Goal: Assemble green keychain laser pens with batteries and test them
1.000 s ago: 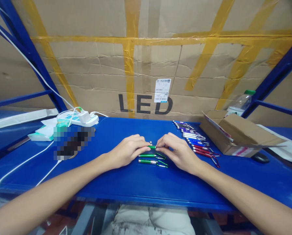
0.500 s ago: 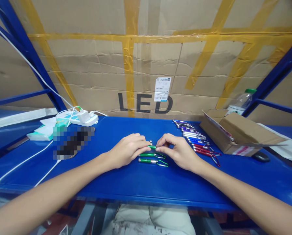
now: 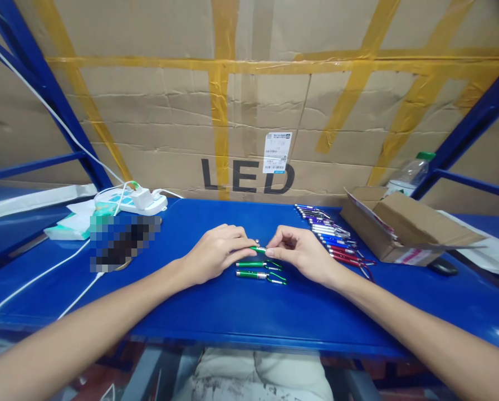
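A slim green penlight (image 3: 258, 250) is held level between my two hands, just above the blue table (image 3: 233, 317). My left hand (image 3: 220, 252) pinches its left end between thumb and fingers. Thumb and index finger of my right hand (image 3: 299, 250) close on its right end. Behind it shows a tiny silvery round piece (image 3: 257, 241), too small to name. In front lie two more green penlights, a nearer one (image 3: 252, 274) and a farther one (image 3: 250, 264), each with a green carabiner clip at its right end.
Right of my hands lies a row of penlights (image 3: 324, 229) in black, purple, silver, blue and red. An opened cardboard box (image 3: 416, 223) stands beyond them, with a bottle (image 3: 414, 170) behind. To the left are a power strip (image 3: 151, 207), a tissue pack (image 3: 72, 225) and white cables.
The green penlight now tilts slightly, its left end higher. Both hands keep their hold and have barely moved; the whole view shifts a little.
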`<state>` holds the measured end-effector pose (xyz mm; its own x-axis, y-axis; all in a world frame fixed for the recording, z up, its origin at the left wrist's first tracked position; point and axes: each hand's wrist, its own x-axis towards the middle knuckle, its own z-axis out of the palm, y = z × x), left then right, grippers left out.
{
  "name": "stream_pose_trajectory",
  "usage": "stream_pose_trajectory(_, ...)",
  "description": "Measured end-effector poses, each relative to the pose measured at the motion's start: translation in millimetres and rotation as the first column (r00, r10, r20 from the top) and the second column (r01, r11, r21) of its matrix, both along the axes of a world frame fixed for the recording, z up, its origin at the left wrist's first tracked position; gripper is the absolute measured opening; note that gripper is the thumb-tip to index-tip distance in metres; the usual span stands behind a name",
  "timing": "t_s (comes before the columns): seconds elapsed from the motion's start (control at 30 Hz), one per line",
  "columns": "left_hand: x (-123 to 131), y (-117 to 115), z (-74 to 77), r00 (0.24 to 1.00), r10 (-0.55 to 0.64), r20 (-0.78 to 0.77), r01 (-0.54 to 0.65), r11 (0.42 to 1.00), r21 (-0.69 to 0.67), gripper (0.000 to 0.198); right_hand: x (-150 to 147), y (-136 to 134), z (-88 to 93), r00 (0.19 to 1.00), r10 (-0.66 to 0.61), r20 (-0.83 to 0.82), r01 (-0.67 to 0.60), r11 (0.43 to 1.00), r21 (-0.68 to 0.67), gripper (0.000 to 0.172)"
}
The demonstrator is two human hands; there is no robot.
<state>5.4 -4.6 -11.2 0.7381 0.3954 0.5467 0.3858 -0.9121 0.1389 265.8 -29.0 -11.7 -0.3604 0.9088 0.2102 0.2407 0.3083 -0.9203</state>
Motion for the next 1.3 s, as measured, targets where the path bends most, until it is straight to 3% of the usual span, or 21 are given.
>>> stream_pose_trajectory(0.2,-0.7,-2.0,2.2,0.999,0.007,-0.039,-0.001,0.989,0.145,0.034,-0.4,1.6,1.6,0.997,0.026,-0.073,-0.032,0.996,-0.088,0.049)
stream_pose_trajectory(0.3,0.1,-2.0,1.6,1.000,0.014,-0.021,-0.011,0.987,0.160,0.033,0.5,2.0,1.7,0.997,0.031,-0.077,-0.036,0.997,-0.068,0.047)
stream_pose_trajectory(0.5,2.0,-2.3,0.1,0.999,0.018,0.039,-0.019,0.999,0.033,0.036,2.1,-0.6,1.6,0.999,0.014,0.030,-0.018,0.992,0.127,0.030)
stream_pose_trajectory(0.63,4.4,-6.1,6.2,0.997,0.019,0.074,-0.005,0.984,-0.177,0.033,3.5,-1.9,2.5,0.998,-0.005,0.060,-0.007,0.978,0.209,0.021)
stream_pose_trajectory(0.73,8.1,-9.7,11.3,0.992,0.049,0.116,0.004,0.910,-0.414,0.031,5.2,-0.6,1.3,0.998,-0.011,0.058,-0.003,0.976,0.220,0.019)
stream_pose_trajectory(0.9,12.8,-9.5,12.9,0.982,0.157,0.108,-0.044,0.738,-0.673,0.055,6.8,-0.5,-0.6,0.993,-0.006,0.115,-0.025,0.965,0.262,0.013)
stream_pose_trajectory(1.03,9.8,-0.3,10.2,0.975,0.194,0.108,-0.036,0.616,-0.787,0.061,11.5,-0.3,1.3,0.974,-0.078,0.212,-0.048,0.846,0.532,0.012)
stream_pose_trajectory(1.13,5.8,7.5,6.3,0.956,0.271,0.111,-0.095,0.644,-0.759,0.060,20.3,6.8,0.7,0.943,-0.175,0.283,-0.049,0.768,0.639,0.012)
stream_pose_trajectory(1.2,4.2,10.6,3.0,0.946,0.297,0.131,-0.116,0.686,-0.718,0.052,27.0,13.7,-1.7,0.890,-0.221,0.398,-0.090,0.772,0.630,0.012)
stream_pose_trajectory(1.3,4.0,11.5,-0.6,0.941,0.297,0.162,-0.102,0.705,-0.702,0.038,33.6,21.8,-6.1,0.822,-0.206,0.530,-0.172,0.798,0.577,0.012)
